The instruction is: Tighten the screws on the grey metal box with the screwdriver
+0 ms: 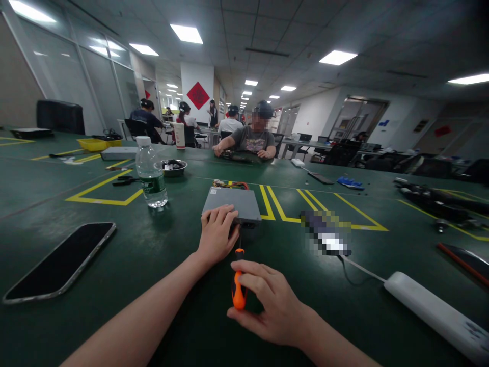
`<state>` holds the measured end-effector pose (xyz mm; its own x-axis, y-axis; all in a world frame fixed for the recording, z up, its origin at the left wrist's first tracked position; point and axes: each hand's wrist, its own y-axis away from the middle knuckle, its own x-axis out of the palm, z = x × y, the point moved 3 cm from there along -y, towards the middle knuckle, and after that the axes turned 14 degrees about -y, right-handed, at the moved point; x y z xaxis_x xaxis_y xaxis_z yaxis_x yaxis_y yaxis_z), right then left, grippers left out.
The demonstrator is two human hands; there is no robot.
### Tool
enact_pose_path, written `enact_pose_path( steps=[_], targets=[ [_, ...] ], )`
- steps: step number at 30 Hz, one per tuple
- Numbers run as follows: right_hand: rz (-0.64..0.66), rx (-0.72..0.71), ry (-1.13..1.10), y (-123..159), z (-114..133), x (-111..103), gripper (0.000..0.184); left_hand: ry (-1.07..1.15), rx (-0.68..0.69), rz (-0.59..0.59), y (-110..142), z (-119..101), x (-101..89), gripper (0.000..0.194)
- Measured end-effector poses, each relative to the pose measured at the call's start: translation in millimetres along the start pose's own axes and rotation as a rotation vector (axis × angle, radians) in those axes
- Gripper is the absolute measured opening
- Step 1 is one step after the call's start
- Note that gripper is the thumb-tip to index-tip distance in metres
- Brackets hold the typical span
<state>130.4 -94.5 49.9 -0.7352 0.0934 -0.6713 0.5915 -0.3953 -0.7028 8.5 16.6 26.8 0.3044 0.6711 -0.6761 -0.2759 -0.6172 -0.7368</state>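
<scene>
A grey metal box [233, 203], a computer power supply, lies on the green table [153, 255] in front of me. My left hand [217, 235] rests on its near left corner, fingers curled over the edge. My right hand [267, 300] is closed round the orange and black handle of a screwdriver [239, 285]. The screwdriver's shaft points away from me at the near face of the box. Coloured wires [231, 184] stick out behind the box.
A black phone [61, 262] lies at the left, a water bottle [151, 173] behind it. A white power strip [435, 313] and cable lie at the right. A metal bowl [173, 167] and yellow floor-style tape lines mark the table. A person sits opposite; others work farther back.
</scene>
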Motion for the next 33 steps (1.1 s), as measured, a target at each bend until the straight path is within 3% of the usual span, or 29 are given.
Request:
enact_pose_path(
  steps=[4,11,16,19,22,28,33],
  targets=[
    [0.089,-0.034,0.069,-5.0,4.1,0.8,0.028,-0.003,-0.003,-0.006,0.5,0.0,0.4,0.024],
    [0.008,-0.006,0.006,1.3,-1.3,5.6,0.027,-0.006,-0.004,0.002,0.6,0.3,1.4,0.024],
    [0.098,-0.008,0.081,-0.6,1.0,5.9,0.029,0.005,-0.010,0.003,0.5,-0.2,1.4,0.024],
    [0.038,-0.062,0.097,0.7,0.3,3.9,0.024,0.004,-0.008,0.001,0.8,0.0,1.8,0.024],
    [-0.030,-0.022,0.037,2.2,-1.9,1.3,0.027,0.002,-0.010,0.004,1.1,0.5,2.9,0.024],
    [0.067,-0.032,0.076,-4.0,3.3,1.5,0.027,-0.007,-0.010,0.006,1.1,0.7,3.6,0.024],
    [-0.019,-0.018,0.019,-0.1,0.8,1.7,0.023,-0.006,-0.006,0.010,0.8,0.6,2.5,0.023]
  ],
)
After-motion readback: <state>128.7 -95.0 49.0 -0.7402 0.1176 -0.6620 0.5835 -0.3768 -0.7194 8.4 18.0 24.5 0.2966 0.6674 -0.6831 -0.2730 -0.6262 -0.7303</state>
